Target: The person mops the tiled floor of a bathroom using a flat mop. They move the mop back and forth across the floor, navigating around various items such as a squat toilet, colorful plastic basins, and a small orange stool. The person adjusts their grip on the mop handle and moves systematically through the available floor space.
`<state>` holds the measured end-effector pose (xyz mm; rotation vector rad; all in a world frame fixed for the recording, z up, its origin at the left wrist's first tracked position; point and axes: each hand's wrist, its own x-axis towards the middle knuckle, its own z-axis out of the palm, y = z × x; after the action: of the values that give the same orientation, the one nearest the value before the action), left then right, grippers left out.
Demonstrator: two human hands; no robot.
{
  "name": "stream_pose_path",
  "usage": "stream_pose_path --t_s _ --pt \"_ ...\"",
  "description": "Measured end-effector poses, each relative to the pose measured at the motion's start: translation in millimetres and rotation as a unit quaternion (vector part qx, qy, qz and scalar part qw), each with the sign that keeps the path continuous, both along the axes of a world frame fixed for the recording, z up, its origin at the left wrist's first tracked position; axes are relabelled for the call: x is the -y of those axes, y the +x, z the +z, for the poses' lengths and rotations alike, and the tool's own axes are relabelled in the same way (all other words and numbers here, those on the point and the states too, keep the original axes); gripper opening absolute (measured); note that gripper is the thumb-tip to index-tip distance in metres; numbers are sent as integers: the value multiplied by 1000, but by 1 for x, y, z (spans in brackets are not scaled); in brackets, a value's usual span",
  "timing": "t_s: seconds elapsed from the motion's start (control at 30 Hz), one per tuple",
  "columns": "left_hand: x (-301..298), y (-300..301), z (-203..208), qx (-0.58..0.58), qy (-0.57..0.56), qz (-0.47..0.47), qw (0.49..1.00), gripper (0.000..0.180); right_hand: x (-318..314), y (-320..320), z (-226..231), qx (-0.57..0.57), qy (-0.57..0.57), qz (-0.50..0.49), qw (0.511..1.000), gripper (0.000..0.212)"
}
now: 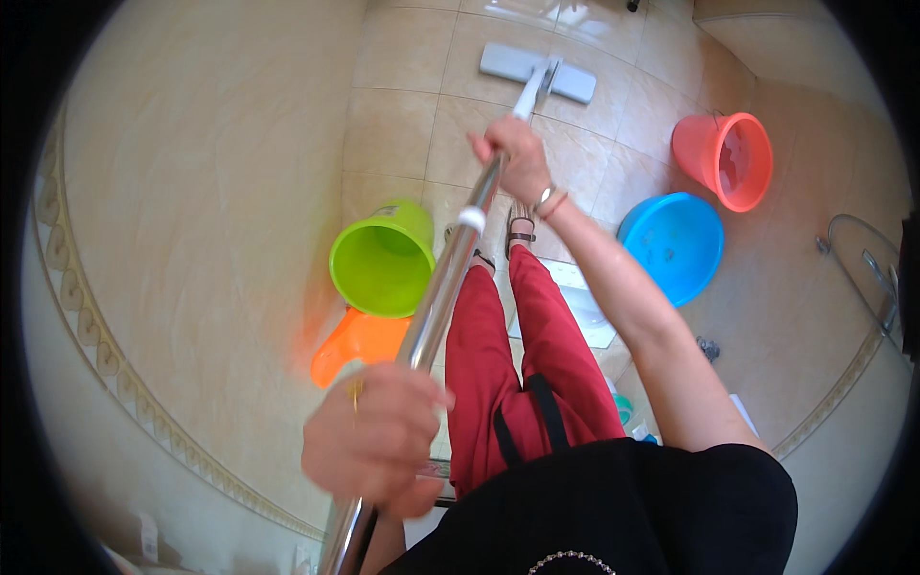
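A long-handled flat mop [445,287] slants from the lower left up to the far floor. My left hand [374,436], wearing a gold ring, is closed round its shiny metal pole near the lower end. Farther along, my right hand [520,158] grips the pole just below the white neck; a watch and a red band circle that wrist. The pale rectangular mop head [513,63] lies flat on the beige floor tiles [393,129] beyond my feet. Both hands look slightly blurred.
A green bucket [383,264] lies tipped toward me on the left, with an orange plastic item [350,347] below it. At right are a blue basin [673,247] and a pink bucket [700,153]. Near my feet is a white squat toilet [575,302]. A shower hose [843,273] hangs along the right wall.
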<state>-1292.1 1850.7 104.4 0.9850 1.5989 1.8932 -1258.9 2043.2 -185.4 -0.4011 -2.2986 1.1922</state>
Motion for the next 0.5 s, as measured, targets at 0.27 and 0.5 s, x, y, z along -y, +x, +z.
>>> stream_pose_path --t_s 0.27,0.5 --pt "-73 -8 -89 -48 45 57 996 25 -103 -32 -53 25 29 -61 997 27" --pt "-55 14 -46 -27 -40 94 994 29 -56 -2 -41 -4 10 -50 999 23"
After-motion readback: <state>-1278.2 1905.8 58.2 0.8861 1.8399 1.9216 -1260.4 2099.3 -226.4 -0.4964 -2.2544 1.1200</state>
